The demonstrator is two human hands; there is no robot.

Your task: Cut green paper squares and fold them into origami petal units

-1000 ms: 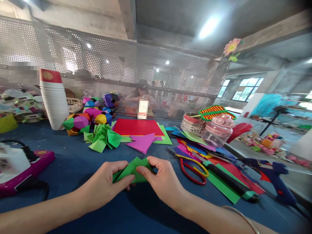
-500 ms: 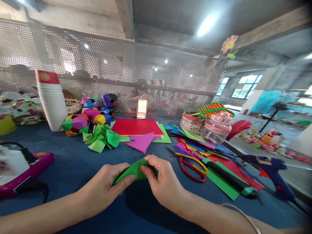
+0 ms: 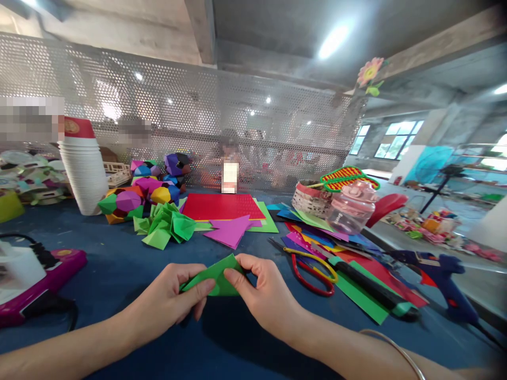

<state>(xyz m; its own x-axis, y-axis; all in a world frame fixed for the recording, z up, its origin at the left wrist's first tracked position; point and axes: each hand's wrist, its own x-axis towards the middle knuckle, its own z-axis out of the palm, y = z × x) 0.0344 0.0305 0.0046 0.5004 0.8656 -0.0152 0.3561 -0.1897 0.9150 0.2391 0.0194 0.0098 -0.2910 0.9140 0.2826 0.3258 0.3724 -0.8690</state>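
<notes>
Between my two hands, above the blue tabletop, is a folded piece of green paper (image 3: 220, 278). My left hand (image 3: 180, 293) pinches its left end, thumb on the near face and fingers behind. On the right end, my right hand (image 3: 259, 287) grips it between thumb and bent index finger. Beyond the hands lie a folded purple paper piece (image 3: 227, 232) and a heap of folded green paper pieces (image 3: 164, 226). Scissors with red and yellow handles (image 3: 312, 272) rest right of my right hand, beside a black and teal utility knife (image 3: 368, 285).
Coloured sheets (image 3: 358, 301) lie under the knife, with a blue glue gun (image 3: 439, 285) farther right. A pink bottle (image 3: 352, 208) and a basket (image 3: 311, 198) stand behind. At left are stacked paper cups (image 3: 83, 174), a purple power strip (image 3: 59, 274) and multicoloured paper balls (image 3: 122, 203).
The green paper has turned so more of its broad face shows, flatter than before. My right thumb has shifted slightly left, and my left hand's lower fingers now show beneath the paper.
</notes>
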